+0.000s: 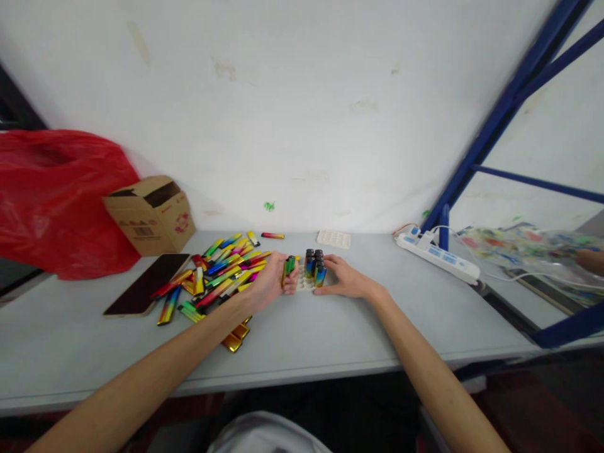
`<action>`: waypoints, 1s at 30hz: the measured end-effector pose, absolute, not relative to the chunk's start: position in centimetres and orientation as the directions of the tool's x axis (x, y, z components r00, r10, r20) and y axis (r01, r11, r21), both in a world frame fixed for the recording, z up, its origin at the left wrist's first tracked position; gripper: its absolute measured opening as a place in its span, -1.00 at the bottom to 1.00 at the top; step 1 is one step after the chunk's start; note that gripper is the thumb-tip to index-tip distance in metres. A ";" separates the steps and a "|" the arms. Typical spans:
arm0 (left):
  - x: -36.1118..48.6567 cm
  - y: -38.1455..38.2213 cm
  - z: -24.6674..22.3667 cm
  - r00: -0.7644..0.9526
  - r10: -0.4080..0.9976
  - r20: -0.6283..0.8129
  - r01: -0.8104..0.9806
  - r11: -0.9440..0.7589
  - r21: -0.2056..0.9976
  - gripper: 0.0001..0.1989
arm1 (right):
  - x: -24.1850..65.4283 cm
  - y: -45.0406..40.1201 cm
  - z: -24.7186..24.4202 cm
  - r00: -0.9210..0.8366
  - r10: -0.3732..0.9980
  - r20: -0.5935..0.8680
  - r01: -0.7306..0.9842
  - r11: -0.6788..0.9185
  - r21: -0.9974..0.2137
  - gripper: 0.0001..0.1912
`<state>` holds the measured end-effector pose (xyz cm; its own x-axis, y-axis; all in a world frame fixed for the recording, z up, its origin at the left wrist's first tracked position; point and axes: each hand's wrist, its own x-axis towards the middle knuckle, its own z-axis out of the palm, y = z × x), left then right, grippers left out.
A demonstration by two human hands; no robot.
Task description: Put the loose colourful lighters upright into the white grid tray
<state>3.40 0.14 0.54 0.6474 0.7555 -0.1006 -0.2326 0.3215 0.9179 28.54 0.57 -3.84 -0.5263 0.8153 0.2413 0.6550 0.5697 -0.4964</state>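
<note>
My left hand is closed around green and gold lighters, held upright over the left side of a white tray with holes. How many lighters it holds is hard to make out. Several blue-and-gold lighters with black tops stand upright in the tray's right part. Beside them, my right hand has its thumb and fingers spread apart at the tray's right edge; whether it touches the lighters is unclear. Left of my left hand lies a loose pile of shiny multicoloured lighters.
A second white tray and a single lighter lie near the wall. At left are a dark tablet, a cardboard box and a red bag. A power strip lies right, by a blue frame; another person's hand shows beyond.
</note>
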 end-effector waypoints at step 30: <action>2.5 1.3 -0.2 0.568 0.720 0.398 0.074 -0.526 0.847 -0.73 | 28.7 0.8 -4.2 -0.535 0.805 0.256 0.636 0.584 -0.505 -0.16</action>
